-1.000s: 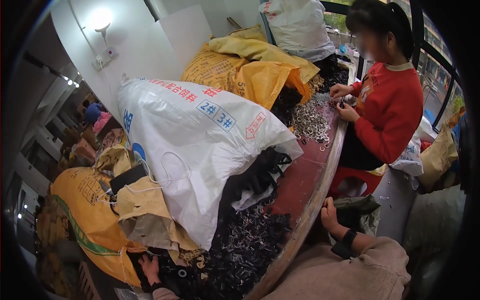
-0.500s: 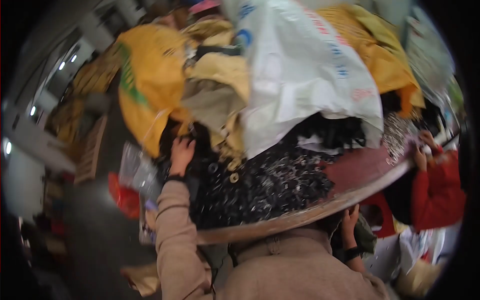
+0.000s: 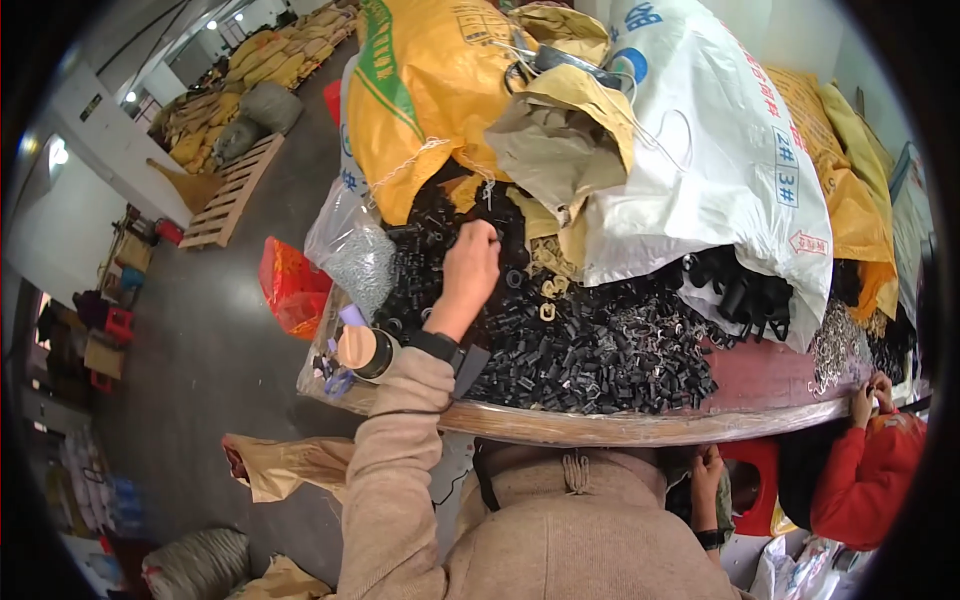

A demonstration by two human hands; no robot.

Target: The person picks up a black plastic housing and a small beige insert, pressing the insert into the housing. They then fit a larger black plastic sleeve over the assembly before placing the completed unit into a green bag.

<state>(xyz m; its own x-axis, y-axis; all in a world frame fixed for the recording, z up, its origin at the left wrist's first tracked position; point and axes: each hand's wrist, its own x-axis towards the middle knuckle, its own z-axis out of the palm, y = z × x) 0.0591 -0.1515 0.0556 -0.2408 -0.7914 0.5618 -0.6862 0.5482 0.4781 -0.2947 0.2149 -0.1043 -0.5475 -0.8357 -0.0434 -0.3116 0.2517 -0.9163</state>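
My left hand is over a pile of small black plastic parts, close to the mouth of a yellow woven sack. Its fingers are curled together, and I cannot make out what is in them. Cream-coloured ring parts lie to its right, below an open beige sack. Below the table's front edge, my right hand is raised with its fingers bent together; anything inside it is too small to tell.
A big white sack spills black parts onto the red tabletop. Left of the pile are a lidded cup and a clear bag of small pieces. A co-worker's red sleeve is at the right, hands near silvery parts.
The view has swung, so the table and sacks sit further right. My left hand has gone from spread fingers on the black parts to curled fingers above them. My right hand stays below the edge.
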